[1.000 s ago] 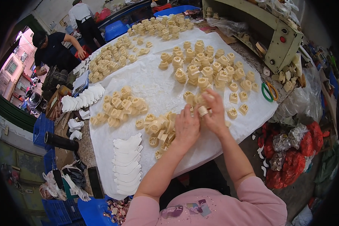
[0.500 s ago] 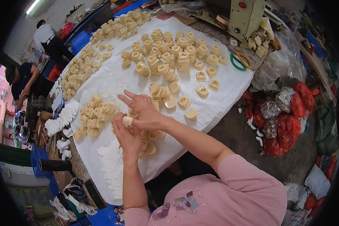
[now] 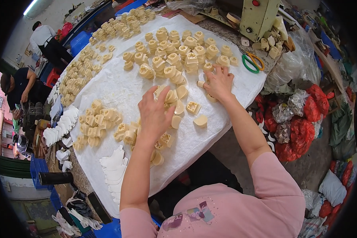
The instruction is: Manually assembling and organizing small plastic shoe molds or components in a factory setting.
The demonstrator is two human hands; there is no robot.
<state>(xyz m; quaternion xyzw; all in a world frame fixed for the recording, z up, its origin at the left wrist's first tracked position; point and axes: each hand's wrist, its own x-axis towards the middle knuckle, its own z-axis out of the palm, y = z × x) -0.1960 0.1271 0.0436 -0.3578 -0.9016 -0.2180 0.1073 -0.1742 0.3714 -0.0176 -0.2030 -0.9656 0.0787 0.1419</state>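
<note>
Small cream-coloured moulded pieces, blocky with hollowed tops, cover much of the white sheet [image 3: 119, 85]. My left hand [image 3: 150, 115] is open, fingers spread over a leaning row of these pieces [image 3: 171, 96]; whether it touches them is hard to tell. Farther right, my right hand [image 3: 219, 84] reaches down with bent fingers among a few loose pieces. A small cream piece [image 3: 201, 84] shows at its thumb and appears gripped; the palm side is hidden. Single pieces lie nearby, one hollow side up [image 3: 193, 107] and one smooth side up [image 3: 200, 121].
Stacked cream pieces [image 3: 173, 59] stand beyond my hands; a heap [image 3: 95, 123] lies left. White curved flat pieces [image 3: 114, 170] lie near my left forearm. Green-and-orange-looped scissors [image 3: 252, 62] rest by a pale green machine [image 3: 260, 20]. Red bags [image 3: 301, 135] are right. Two people are at far left.
My hands, earlier together over the near pieces, have parted. The right has moved far right to the loose pieces; the left has shifted slightly right onto the leaning row.
</note>
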